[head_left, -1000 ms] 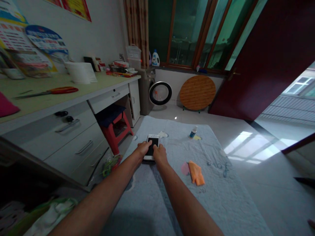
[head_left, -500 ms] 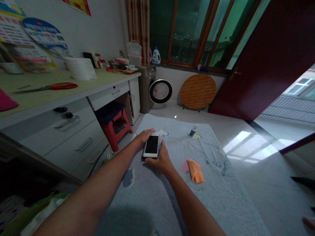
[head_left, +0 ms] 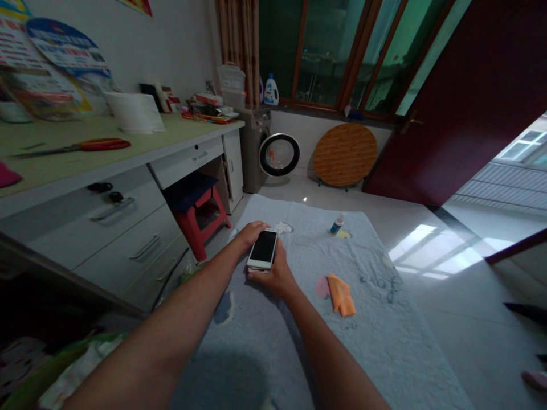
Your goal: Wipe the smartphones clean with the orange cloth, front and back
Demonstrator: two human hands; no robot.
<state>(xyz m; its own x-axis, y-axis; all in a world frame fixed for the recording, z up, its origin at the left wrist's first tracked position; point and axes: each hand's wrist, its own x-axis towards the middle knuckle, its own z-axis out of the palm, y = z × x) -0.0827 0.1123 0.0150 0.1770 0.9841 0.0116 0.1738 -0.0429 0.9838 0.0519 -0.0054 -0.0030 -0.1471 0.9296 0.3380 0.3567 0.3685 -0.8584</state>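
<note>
A white smartphone [head_left: 262, 248] with a dark screen is held between both hands, low over the pale blue cloth [head_left: 367, 353]. My left hand [head_left: 251, 234] grips its upper left edge. My right hand [head_left: 277, 270] wraps the lower right side, with the thumb along the bottom edge. Another layer, perhaps a case or a second phone, shows under the phone's lower edge; I cannot tell which. To the right lies a folded orange cloth [head_left: 342, 296]. Farther back stands a small spray bottle [head_left: 337, 224] with a clear cap.
On the left is a desk [head_left: 171, 142] with scissors [head_left: 85, 146] and a paper roll [head_left: 134, 112]. A red stool [head_left: 200, 219] sits under it. Behind are a washing machine [head_left: 253, 151] with its door open, a round wooden board [head_left: 345, 155] and a dark red door [head_left: 431, 102].
The phone has tilted slightly, and more of its lower edge and the layer beneath now shows. My right hand has shifted a little up its side. The view has moved slightly.
</note>
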